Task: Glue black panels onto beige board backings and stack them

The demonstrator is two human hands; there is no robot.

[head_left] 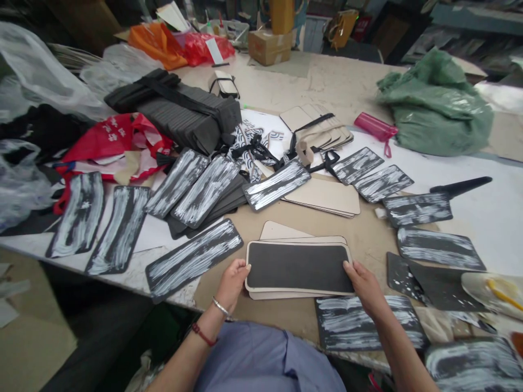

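Your left hand (pixel 233 280) and right hand (pixel 363 280) pinch the two short ends of the black sheet (pixel 298 267) and the pale board under it. The black sheet lies flat on top of a few pale boards (pixel 281 231) on the table (pixel 339 81). Left of the black sheet is a black strip with white smears (pixel 194 258).

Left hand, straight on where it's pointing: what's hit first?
The black-faced panel, whose left end the left hand grips; past that, probably the beige board behind it, though depth is unclear.
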